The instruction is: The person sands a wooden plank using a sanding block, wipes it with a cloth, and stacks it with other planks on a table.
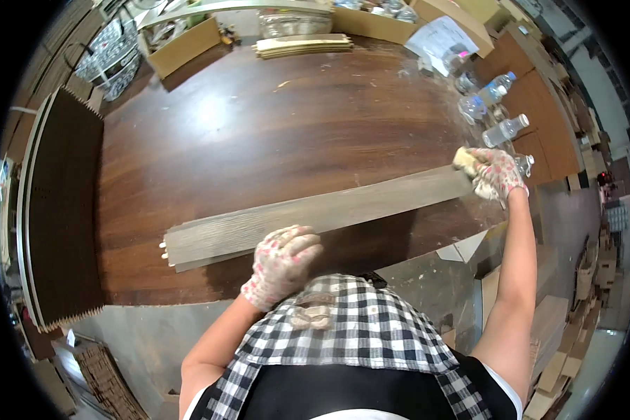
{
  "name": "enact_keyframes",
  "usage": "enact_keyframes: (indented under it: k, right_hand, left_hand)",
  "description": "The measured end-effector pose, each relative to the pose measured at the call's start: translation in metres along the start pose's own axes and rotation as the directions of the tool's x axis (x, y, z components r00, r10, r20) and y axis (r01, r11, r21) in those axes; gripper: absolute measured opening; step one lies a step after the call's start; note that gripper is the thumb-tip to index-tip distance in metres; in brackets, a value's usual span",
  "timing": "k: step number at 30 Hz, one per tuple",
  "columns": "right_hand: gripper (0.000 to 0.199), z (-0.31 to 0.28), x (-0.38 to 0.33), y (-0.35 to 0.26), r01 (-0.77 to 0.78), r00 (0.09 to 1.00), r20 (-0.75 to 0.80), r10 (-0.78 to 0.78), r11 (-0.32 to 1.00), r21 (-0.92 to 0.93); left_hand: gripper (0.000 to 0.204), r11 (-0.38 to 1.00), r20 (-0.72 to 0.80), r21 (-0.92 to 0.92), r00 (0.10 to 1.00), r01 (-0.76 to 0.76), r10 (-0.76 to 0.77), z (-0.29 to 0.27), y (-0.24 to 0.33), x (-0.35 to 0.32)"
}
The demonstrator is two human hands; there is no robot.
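A long grey-brown wooden board [315, 212] lies slantwise across the table, with small pale dowels [164, 250] sticking out of its left end. My left hand [281, 266], in a white glove with a pink pattern, is closed at the board's near edge, left of its middle; its fingertips are partly hidden. At the board's right end, my right hand [498, 173], gloved alike, grips a pale yellow sponge [465, 161] against or just over the surface.
The board rests on a brown wood-grain table [273, 126]. Upright dark panels [61, 210] stand along its left side. Several clear bottles [505, 131] are near the right edge. At the back are open cardboard boxes [182, 52], pale wooden strips [302, 45] and a paper sheet [442, 42].
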State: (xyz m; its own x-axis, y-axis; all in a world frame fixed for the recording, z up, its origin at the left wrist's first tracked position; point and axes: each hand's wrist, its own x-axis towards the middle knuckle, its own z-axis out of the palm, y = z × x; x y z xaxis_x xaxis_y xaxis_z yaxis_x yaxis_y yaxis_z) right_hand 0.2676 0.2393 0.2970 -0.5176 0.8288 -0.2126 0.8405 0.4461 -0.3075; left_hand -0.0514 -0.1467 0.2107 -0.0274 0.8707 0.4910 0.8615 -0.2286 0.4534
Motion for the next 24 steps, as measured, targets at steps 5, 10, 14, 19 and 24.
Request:
enact_keyframes:
  k: [5, 10, 14, 19, 24]
  right_hand:
    - [0.033, -0.013, 0.002, 0.028, -0.015, 0.9, -0.426, -0.095, 0.969, -0.248]
    - [0.043, 0.041, -0.015, -0.087, 0.353, 0.856, -0.454, -0.246, 0.92, 0.168]
    - [0.051, 0.08, -0.02, -0.081, 0.388, 0.878, -0.471, -0.081, 0.696, 0.604]
    - [0.05, 0.077, -0.037, -0.116, 0.472, 0.87, -0.479, -0.119, 0.481, 0.739]
    - [0.041, 0.114, -0.028, -0.17, 0.505, 0.861, -0.484, -0.153, 0.153, 0.85]
  left_hand:
    - [0.061, 0.969, 0.01, 0.195, 0.988, 0.151, -0.156, -0.001, 0.01, 0.038]
    - [0.078, 0.935, 0.156, 0.257, 0.945, 0.243, -0.288, -0.001, -0.004, 0.041]
    - [0.069, 0.93, 0.07, 0.308, 0.97, 0.201, -0.233, -0.007, -0.006, 0.042]
    - [0.059, 0.85, -0.154, 0.311, 0.905, 0.425, -0.396, -0.089, -0.021, 0.009]
    - [0.059, 0.538, -0.468, 0.416, 0.68, 0.733, -0.564, -0.185, -0.067, -0.076]
